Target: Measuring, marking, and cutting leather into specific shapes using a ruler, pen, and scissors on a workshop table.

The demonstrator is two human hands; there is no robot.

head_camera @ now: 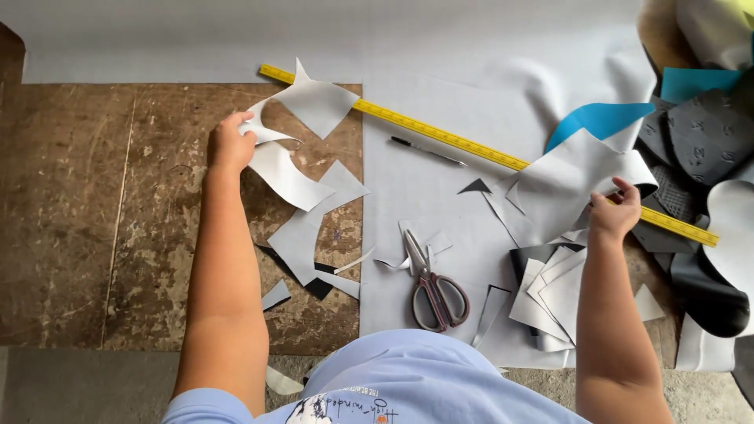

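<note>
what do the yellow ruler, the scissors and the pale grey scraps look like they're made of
Yellow ruler: rigid, painted metal or wood, unclear which; dead straight with printed marks. Scissors: bare steel blades, maroon handles, probably plastic. Grey scraps by the left hand: thin, matte, flexible sheet, perhaps synthetic leather or foam; edges curl.

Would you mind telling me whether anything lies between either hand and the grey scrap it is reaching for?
Nothing visible does. The left hand already pinches the curled grey offcut on the worn table, and the right hand grips the grey sheet piece lying over the yellow ruler.
</note>
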